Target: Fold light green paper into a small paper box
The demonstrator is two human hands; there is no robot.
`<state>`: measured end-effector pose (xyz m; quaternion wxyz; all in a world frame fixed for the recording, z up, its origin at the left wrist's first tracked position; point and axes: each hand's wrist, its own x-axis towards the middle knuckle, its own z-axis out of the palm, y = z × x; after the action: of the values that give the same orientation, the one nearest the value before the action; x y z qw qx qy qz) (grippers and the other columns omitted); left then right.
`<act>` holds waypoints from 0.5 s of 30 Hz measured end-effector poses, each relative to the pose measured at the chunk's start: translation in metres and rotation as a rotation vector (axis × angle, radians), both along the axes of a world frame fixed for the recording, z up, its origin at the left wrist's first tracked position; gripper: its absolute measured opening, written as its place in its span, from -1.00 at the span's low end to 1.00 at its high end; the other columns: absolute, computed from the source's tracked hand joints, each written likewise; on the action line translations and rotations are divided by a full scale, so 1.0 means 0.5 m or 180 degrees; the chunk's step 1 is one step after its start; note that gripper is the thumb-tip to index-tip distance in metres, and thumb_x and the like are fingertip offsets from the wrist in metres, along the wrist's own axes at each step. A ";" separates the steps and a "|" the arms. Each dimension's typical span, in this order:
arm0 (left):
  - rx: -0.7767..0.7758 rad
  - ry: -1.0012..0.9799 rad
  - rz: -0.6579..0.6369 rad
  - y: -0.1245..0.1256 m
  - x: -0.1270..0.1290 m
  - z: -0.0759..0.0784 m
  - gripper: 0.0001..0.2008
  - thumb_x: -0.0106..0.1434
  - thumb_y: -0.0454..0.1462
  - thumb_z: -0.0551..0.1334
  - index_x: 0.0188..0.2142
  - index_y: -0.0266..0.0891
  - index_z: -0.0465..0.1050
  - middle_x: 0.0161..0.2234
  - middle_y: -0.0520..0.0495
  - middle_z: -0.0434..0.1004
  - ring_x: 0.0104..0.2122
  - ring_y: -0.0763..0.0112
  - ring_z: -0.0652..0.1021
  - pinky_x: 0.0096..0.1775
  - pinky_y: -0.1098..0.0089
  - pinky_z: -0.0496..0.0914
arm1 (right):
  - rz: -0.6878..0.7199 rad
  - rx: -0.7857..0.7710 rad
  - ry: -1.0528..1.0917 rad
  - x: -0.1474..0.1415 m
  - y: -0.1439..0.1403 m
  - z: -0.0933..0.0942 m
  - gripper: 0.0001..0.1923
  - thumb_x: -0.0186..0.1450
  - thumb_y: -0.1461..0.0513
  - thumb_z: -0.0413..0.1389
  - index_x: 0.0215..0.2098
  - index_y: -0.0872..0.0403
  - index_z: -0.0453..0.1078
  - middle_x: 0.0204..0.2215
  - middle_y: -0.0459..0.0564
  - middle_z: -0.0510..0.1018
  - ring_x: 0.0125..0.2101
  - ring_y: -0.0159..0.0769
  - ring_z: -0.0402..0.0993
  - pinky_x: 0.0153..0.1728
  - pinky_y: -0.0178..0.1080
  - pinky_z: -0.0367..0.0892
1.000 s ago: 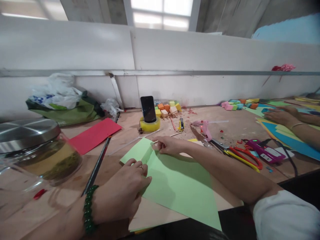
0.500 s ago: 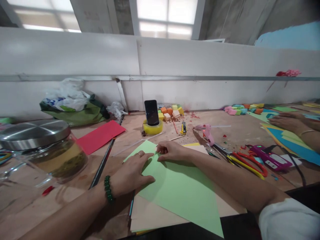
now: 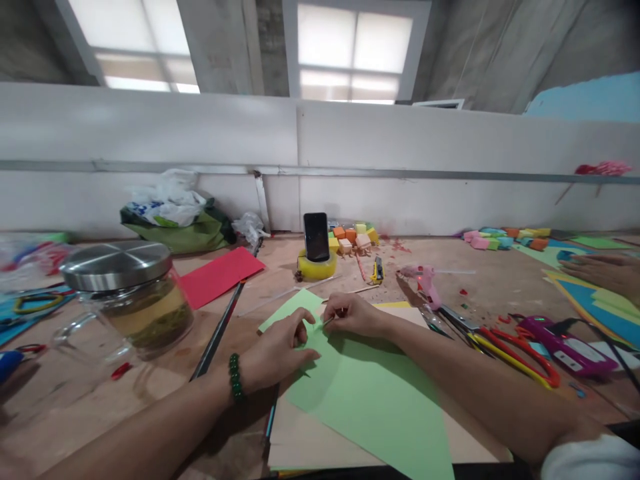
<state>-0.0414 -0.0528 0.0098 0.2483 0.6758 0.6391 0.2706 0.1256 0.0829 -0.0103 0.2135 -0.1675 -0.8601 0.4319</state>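
Right hand [image 3: 354,316] on green paper [image 3: 380,410], left hand [image 3: 277,352] close by

A paper sheet [image 3: 380,400] on a paper stack [image 3: 305,440], jug [image 3: 155,317] left, scissors [image 3: 483,335] right
Behind the sheet, a phone [image 3: 316,237] stands on a tape roll [image 3: 317,269], cubes [image 3: 353,239] to its right; the glue gun [image 3: 427,287] lies beyond the scissors.

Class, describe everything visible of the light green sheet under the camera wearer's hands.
The light green sheet looks like matte paper or thin card. It lies mostly flat, slanted across pale pinkish sheets, its left corner reaching past them, its near end cut off by the picture's edge. The right hand covers part of its far side, the left hand its left side; exact contact is unclear.
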 end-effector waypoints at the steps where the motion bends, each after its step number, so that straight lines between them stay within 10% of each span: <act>1: 0.0259 -0.0106 0.0065 0.002 -0.002 0.000 -0.65 0.03 -0.22 0.24 -0.16 -0.21 0.30 -0.37 0.04 0.40 -0.36 0.35 0.41 -0.29 0.33 0.33 | -0.0007 0.0065 0.0117 0.001 -0.003 0.001 -0.91 0.06 0.25 0.25 -0.48 0.12 0.45 -0.50 -0.14 0.39 -0.52 -0.46 0.24 -0.48 -0.37 0.20; 5: 0.0818 -0.0874 0.0537 0.014 -0.018 0.003 -0.49 0.05 -0.12 0.26 -0.01 -0.23 0.28 -0.09 -0.17 0.41 -0.14 0.22 0.42 -0.14 0.22 0.36 | 0.0259 0.0186 0.0606 0.005 -0.019 0.011 -0.94 0.16 0.27 0.13 -0.46 0.10 0.40 -0.43 -0.04 0.49 -0.41 -0.36 0.42 -0.34 -0.29 0.35; 10: -0.0222 -0.2437 0.0108 0.026 -0.034 -0.007 -0.60 -0.01 -0.13 0.36 -0.19 -0.26 0.44 -0.43 0.01 0.47 -0.46 0.38 0.47 -0.41 0.42 0.34 | 0.0211 0.0712 0.0922 0.009 -0.027 0.021 -0.91 0.15 0.35 0.06 -0.49 0.06 0.30 -0.33 0.02 0.54 -0.28 -0.28 0.49 -0.21 -0.19 0.39; 15: -0.0265 -0.3015 0.0111 0.024 -0.026 -0.011 -0.72 -0.09 -0.19 0.46 -0.41 -0.31 0.51 -0.51 0.00 0.50 -0.55 0.47 0.44 -0.45 0.47 0.29 | -0.0092 0.2322 0.1020 0.007 -0.029 0.021 -0.81 0.12 0.43 0.01 -0.38 0.04 0.34 -0.31 0.02 0.55 -0.21 -0.22 0.43 -0.16 -0.13 0.38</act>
<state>-0.0546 -0.0408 0.0043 0.5347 0.4566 0.4771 0.5272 0.1293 0.0683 0.0002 0.3964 -0.0232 -0.9105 0.1156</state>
